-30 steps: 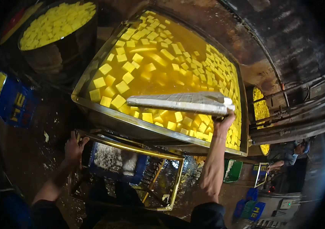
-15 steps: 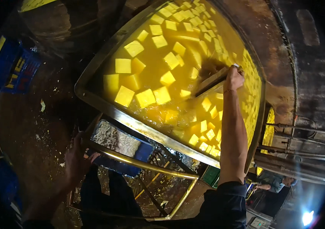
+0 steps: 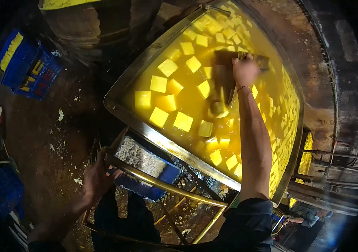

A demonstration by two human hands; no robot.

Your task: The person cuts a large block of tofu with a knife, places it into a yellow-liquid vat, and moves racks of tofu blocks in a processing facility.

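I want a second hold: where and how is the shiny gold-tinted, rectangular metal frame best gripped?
On the frame, the right-hand bar looks best, wrapped from the person's right: its visible stretch is slim, bare and opposite the end the left hand holds.

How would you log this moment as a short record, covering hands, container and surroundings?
left hand: grips the metal frame near its corner; left hand seen here
right hand: closed on a dark, flat tool, partly submerged, its far end unclear
container: large metal vat of yellow liquid
contents: many yellow blocks, loose in the liquid
below frame: blue tray with pale pieces
left side: blue crate on the floor
lower right: another person
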